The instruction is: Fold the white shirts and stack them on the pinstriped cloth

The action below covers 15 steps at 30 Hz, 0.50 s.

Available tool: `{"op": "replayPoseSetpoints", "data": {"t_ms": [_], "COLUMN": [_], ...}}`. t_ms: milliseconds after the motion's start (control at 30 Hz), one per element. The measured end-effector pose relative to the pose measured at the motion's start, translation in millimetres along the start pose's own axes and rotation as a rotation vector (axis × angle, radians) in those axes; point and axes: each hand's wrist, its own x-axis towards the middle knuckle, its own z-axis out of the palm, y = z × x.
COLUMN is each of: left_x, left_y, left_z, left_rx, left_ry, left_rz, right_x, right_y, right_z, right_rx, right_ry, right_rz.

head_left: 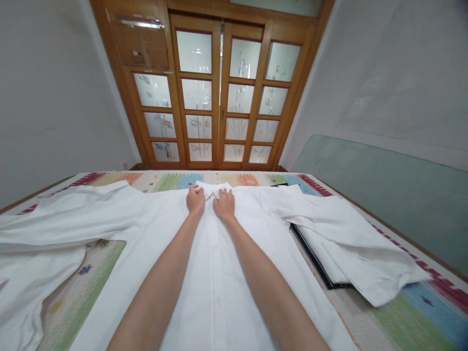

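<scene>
A white long-sleeved shirt lies spread flat, front up, with its collar at the far end and its button placket running down the middle. My left hand is closed on the left side of the collar. Just across the neck opening, my right hand grips the collar's right side with curled fingers. A small gap showing the inside of the neck is visible between the hands. My fingertips are partly hidden by the cloth and knuckles.
The shirt rests on a patterned, multicoloured cover. Under the right sleeve lies a white folded piece with a black edge. More white fabric lies at the left. Wooden glass-paned doors stand beyond; a pale green panel leans at right.
</scene>
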Motion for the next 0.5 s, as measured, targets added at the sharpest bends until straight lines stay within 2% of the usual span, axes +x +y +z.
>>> {"op": "replayPoseSetpoints", "data": {"t_ms": [133,300,500], "left_x": [3,11,13], "left_y": [-4,-5,-1], "left_z": [2,2,-3], "left_rx": [-0.060,-0.375,-0.351], "left_ry": [0.017,0.006,0.009], "left_rz": [-0.012,-0.084,-0.152], "right_x": [0,0,1], "right_y": [0,0,0], "right_z": [0,2,3], "right_rx": [0.014,0.049,0.126], "right_ry": [0.004,0.036,0.116], "right_rz": [0.004,0.045,0.101]}}
